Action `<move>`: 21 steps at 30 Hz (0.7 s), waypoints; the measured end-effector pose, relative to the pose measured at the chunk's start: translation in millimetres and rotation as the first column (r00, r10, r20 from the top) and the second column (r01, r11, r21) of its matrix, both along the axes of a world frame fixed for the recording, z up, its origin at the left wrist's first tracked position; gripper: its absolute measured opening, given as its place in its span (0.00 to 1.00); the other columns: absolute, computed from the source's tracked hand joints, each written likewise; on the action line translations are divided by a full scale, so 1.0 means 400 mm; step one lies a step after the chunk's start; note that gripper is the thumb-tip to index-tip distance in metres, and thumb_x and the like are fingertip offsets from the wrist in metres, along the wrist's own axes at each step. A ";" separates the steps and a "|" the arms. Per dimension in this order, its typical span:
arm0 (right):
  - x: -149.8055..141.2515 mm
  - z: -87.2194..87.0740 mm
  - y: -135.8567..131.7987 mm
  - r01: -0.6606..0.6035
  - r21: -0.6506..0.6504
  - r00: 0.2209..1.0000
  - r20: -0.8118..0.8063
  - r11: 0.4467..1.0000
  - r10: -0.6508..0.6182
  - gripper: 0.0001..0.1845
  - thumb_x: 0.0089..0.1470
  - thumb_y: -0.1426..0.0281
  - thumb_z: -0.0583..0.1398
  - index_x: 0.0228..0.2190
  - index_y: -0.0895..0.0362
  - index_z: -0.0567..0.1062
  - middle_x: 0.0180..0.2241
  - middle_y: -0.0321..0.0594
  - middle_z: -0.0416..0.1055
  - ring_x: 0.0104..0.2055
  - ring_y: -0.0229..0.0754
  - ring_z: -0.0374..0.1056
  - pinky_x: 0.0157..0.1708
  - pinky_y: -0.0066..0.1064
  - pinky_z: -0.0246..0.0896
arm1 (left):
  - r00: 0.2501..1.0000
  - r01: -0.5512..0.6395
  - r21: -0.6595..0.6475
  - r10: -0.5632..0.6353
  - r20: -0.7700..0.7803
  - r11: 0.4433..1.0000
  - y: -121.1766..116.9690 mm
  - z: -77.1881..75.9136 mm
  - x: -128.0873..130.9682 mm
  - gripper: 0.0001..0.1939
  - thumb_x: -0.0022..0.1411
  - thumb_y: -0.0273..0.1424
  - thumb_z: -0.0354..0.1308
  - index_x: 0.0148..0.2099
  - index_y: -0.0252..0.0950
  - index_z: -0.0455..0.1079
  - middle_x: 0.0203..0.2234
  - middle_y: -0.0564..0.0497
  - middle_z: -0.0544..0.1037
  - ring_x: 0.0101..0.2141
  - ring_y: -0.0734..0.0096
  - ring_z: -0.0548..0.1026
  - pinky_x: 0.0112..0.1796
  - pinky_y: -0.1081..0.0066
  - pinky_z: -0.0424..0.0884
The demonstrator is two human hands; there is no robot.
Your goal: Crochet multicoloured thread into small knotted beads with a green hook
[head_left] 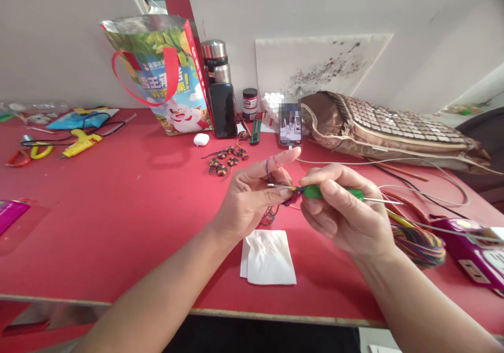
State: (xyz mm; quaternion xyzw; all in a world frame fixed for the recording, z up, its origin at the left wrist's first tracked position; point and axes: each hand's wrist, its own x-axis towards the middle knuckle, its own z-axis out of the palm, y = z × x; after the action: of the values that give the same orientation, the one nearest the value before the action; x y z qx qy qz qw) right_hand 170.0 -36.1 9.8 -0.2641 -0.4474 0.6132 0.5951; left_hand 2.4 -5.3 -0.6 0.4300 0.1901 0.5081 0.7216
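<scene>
My right hand (350, 206) grips a crochet hook by its green handle (313, 192), the thin metal shaft pointing left. Between the thumb and fingers of my left hand (252, 195) is a small piece of dark multicoloured crochet work (290, 200), partly hidden by the fingers. Yarn loops around my raised left index finger and runs down to the hook. Loose yarn (268, 216) hangs just below the left hand. Several small crocheted pieces (221, 170) lie on the red table beyond my hands.
Folded white tissue (271, 269) lies in front of me. A yarn skein (419, 245) and purple power strip (472, 248) are at right. Farther back stand a colourful bag (169, 101), dark phone (222, 110), lit phone (290, 127) and cushion (394, 122). A yellow glue gun (81, 143) lies left.
</scene>
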 end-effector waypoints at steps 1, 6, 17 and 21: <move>-0.010 -0.003 -0.002 0.031 0.014 0.999 -0.028 0.999 -0.030 0.09 0.58 0.61 0.74 0.35 0.53 0.87 0.21 0.32 0.73 0.14 0.28 0.55 0.12 0.22 0.53 | 0.999 -0.033 -0.002 0.033 0.010 0.999 -0.004 0.001 0.005 0.15 0.54 0.30 0.77 0.45 0.46 0.88 0.29 0.53 0.77 0.31 0.72 0.74 0.38 0.69 0.75; -0.046 -0.015 -0.002 0.151 -0.003 0.987 -0.054 0.989 -0.150 0.10 0.60 0.58 0.73 0.37 0.51 0.86 0.23 0.31 0.74 0.15 0.29 0.56 0.14 0.23 0.61 | 0.988 -0.156 0.044 0.157 -0.015 0.987 -0.013 0.005 0.005 0.18 0.58 0.29 0.74 0.51 0.49 0.87 0.31 0.54 0.78 0.34 0.74 0.74 0.39 0.73 0.73; -0.046 -0.034 0.014 0.078 -0.111 0.995 -0.057 0.991 -0.085 0.12 0.56 0.59 0.75 0.37 0.52 0.86 0.24 0.32 0.73 0.17 0.29 0.55 0.15 0.24 0.58 | 0.975 -0.188 0.052 0.193 -0.109 0.981 0.015 0.005 -0.025 0.17 0.53 0.30 0.80 0.46 0.47 0.88 0.31 0.54 0.82 0.34 0.75 0.77 0.40 0.73 0.76; -0.041 -0.030 0.019 0.076 -0.138 0.994 -0.065 0.988 -0.085 0.11 0.54 0.61 0.75 0.37 0.53 0.86 0.24 0.32 0.74 0.17 0.29 0.54 0.15 0.23 0.57 | 0.985 -0.156 -0.044 0.153 -0.077 0.987 0.022 0.009 -0.030 0.17 0.50 0.29 0.81 0.44 0.44 0.88 0.29 0.54 0.83 0.32 0.75 0.79 0.39 0.74 0.77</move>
State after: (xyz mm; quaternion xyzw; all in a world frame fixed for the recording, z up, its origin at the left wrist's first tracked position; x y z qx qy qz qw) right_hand 153.4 -28.5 -2.3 -0.2999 -0.3726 0.6264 0.6155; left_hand -9.6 3.6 3.1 0.4142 0.2620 0.5415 0.6831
